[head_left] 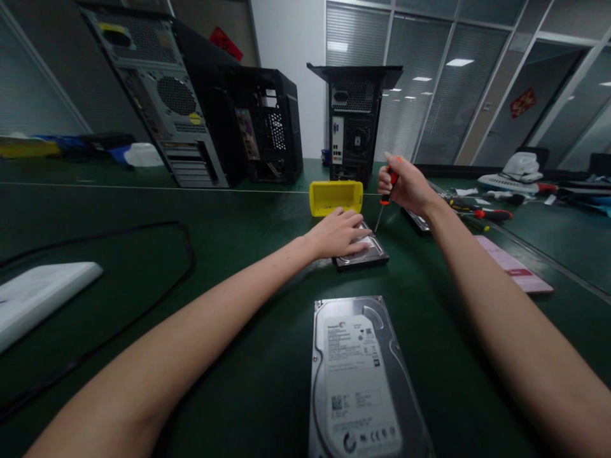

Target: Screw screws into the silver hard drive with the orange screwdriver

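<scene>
My left hand [338,235] lies with spread fingers on top of a small hard drive [365,256], covering much of it. Upright in the closed fingers of my right hand [405,184] is a red and black screwdriver [390,184]. Its thin shaft slants down to the drive's right edge, near the far corner; whether the tip touches a screw is too small to tell. Just behind the drive sits a yellow box [336,196], its inside facing me. Closer to me lies a larger silver hard drive [358,381] with a white label facing up.
Computer cases [176,95] stand at the back left, another [356,127] behind the yellow box. Right of my right wrist are another drive [416,219], pliers [494,215] and a pink pad [515,264]. A black cable [191,245] and white object [42,292] lie left.
</scene>
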A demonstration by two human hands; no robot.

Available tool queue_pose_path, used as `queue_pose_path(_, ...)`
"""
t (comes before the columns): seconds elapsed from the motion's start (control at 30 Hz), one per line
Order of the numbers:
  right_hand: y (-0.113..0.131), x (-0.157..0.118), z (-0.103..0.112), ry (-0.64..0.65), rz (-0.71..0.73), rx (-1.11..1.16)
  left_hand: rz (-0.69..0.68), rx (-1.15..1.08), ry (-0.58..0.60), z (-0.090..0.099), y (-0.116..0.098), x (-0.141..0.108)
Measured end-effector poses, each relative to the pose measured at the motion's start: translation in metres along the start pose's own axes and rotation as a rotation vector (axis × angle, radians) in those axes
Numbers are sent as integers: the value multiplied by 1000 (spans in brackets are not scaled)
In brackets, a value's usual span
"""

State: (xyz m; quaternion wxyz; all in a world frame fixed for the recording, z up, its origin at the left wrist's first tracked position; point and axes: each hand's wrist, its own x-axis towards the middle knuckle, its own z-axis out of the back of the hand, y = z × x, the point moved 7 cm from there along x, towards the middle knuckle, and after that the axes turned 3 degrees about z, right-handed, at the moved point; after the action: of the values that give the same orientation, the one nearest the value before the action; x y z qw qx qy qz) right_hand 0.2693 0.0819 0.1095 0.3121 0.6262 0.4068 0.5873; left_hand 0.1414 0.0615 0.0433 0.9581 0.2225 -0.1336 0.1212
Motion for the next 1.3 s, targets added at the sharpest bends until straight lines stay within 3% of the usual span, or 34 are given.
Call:
queue_pose_path(0.23, 3, -3, 4, 4, 57, 43, -5, 10, 10, 1, -1, 0)
queue_pose_path(0.53, 6, -8, -1, 135, 1, 66, -8, 15, -1, 0, -1, 0)
queue_pose_path(0.93, 6, -7, 6, 27, 29, 3, -2, -15, 11, -2, 0, 0)
queue_pose_path(1.3, 12, -5, 6, 25, 65, -54, 8, -15, 35, -2, 1, 0)
